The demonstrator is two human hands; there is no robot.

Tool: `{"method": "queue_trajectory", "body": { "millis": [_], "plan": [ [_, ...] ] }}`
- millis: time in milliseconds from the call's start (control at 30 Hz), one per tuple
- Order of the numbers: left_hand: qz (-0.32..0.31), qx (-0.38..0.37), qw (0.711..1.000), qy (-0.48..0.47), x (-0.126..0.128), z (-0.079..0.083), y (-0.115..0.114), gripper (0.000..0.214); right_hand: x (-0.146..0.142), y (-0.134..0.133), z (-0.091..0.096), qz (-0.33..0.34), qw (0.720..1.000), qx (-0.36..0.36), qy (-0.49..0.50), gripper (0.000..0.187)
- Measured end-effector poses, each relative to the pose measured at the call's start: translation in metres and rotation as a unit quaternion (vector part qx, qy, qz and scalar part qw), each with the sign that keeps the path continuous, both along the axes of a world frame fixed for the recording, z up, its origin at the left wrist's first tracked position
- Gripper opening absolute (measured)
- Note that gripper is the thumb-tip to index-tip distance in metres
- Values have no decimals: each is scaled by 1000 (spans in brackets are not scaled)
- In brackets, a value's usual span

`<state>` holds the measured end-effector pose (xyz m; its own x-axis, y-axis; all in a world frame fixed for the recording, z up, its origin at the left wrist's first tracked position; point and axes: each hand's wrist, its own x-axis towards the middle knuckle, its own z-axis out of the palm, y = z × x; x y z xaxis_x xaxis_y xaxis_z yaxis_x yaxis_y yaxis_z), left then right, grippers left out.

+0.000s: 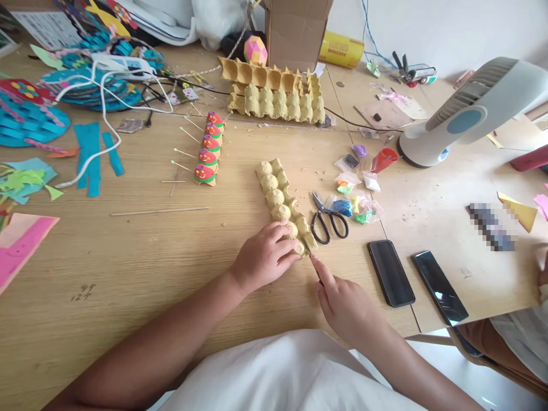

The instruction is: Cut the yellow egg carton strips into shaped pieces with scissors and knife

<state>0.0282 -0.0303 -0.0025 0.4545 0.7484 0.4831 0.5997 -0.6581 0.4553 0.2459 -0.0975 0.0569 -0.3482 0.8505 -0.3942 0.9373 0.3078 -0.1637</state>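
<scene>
Egg-carton strip (280, 200) under left hand (263, 257), scissors (329, 220) just beside, wide tabletop (141, 257) leftward.

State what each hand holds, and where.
Left hand grips the egg-carton strip at its near end. Right hand pinches a thin tool against that end; its kind cannot be told.

Your left hand (265, 254) is covering the near end of the egg-carton strip (278, 194); a blurred patch (491, 226) is masking something nearby.

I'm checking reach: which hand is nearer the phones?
Right. The right hand lies just left of the phones; the left hand holds the carton strip farther left.
</scene>
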Motion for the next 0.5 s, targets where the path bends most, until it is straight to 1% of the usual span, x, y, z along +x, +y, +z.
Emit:
{"method": "queue_trajectory", "body": {
  "millis": [133, 300, 367, 433, 500],
  "plan": [
    [2, -3, 1000, -7, 1, 1, 0, 18, 4, -9, -1, 9, 1000, 0, -15, 57],
    [0, -6, 1000, -4, 0, 1, 2, 17, -3, 3, -8, -7, 1000, 23, 3, 55],
    [0, -3, 1000, -3, 0, 0, 1, 17, -2, 8, -4, -17, 999, 12, 25, 54],
    [0, 3, 1000, 0, 0, -1, -1, 19, 0, 12, 4, -28, 998, 4, 47, 53],
    [-3, 11, 1000, 13, -1, -1, -3, 22, 2, 15, 12, -42, 997, 19, 69, 53]
  ]
}}
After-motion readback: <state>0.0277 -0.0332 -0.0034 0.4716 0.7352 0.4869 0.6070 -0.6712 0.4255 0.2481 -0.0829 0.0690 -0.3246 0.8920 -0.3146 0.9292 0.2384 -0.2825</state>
